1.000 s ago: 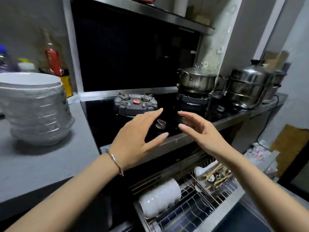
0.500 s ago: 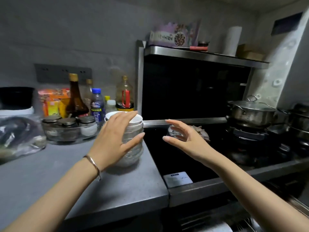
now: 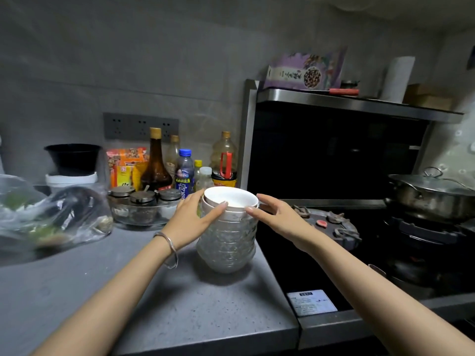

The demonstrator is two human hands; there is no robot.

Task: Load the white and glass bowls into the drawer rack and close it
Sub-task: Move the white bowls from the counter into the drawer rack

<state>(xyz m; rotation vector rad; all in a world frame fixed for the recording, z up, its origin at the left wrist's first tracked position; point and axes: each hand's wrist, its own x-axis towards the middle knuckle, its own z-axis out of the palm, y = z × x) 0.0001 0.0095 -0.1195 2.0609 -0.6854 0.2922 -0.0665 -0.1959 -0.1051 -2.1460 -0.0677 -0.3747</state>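
A kitchen worktop seen from my head camera. A stack of round bowls stands at the right edge of the speckled grey stone countertop (image 3: 180,304), just beside the black glass stove top (image 3: 295,268). In it, white ceramic bowls (image 3: 231,201) sit on top of patterned clear glass bowls (image 3: 226,242).

My left hand (image 3: 191,222) cups the stack's left side, fingers curled behind the white bowls and thumb laid across their near rim. 0.5 seconds ago that thumb stood off from the stack.

My right hand (image 3: 280,219) hung well apart over the stove 0.5 seconds ago. It now meets the right side, with the thumb tip touching the white rim and the fingers nearly straight along the far side. It is not clamped.

A silver bangle (image 3: 169,249) circles my left wrist. A clear plastic bag (image 3: 51,214) lies far left, and a lidded steel pot (image 3: 431,194) sits far right.
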